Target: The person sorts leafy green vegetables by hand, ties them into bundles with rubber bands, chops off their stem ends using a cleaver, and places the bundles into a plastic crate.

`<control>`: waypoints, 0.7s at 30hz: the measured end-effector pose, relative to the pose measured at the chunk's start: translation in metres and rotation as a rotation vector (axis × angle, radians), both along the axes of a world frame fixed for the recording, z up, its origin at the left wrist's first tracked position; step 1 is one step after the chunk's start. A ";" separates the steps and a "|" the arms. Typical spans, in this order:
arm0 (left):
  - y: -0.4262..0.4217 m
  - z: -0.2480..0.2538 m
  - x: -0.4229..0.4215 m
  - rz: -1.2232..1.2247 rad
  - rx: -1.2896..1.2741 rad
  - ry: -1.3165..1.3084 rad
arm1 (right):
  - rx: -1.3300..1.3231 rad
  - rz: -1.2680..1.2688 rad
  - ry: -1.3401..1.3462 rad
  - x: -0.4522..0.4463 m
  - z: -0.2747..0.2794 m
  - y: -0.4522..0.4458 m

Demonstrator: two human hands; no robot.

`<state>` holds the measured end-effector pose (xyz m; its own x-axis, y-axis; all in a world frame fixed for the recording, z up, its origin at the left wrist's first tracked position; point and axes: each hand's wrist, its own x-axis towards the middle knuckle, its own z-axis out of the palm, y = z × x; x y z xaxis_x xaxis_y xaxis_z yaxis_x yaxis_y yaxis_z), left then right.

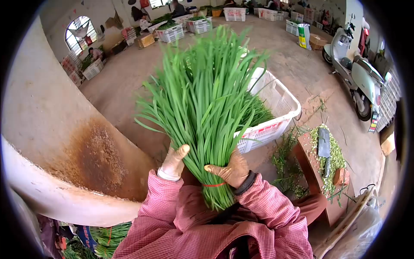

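Observation:
A large bundle of long green leafy stalks (207, 99) stands upright in front of me, its leaves fanning out at the top. A red band (214, 185) circles its lower part, just above the stalk ends. My right hand (230, 169) is wrapped round the bundle above the band, thumb across the front. My left hand (174, 160) rests against the bundle's left side, thumb up, its other fingers partly hidden behind the leaves. Behind the bundle is a white plastic basket (276, 129) with more green stalks (258, 113) inside.
At the right, a cleaver (324, 143) lies on a wooden bench (308, 162) strewn with chopped bits. A parked scooter (361, 77) stands farther right. A curved, rust-stained wall (56, 129) rises at the left. Other baskets (170, 33) and several seated people are at the back.

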<state>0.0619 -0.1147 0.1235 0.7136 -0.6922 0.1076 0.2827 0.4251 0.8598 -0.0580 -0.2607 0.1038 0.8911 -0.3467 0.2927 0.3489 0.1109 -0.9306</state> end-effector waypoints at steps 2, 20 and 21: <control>-0.015 -0.009 -0.028 0.107 0.003 -0.188 | -0.533 -0.175 0.144 -0.011 0.010 -0.005; -0.034 -0.085 -0.020 0.264 0.145 0.389 | 0.387 -0.129 0.369 -0.010 -0.046 -0.038; -0.034 -0.078 -0.024 0.336 0.181 0.234 | 0.372 -0.146 0.309 -0.009 -0.050 -0.039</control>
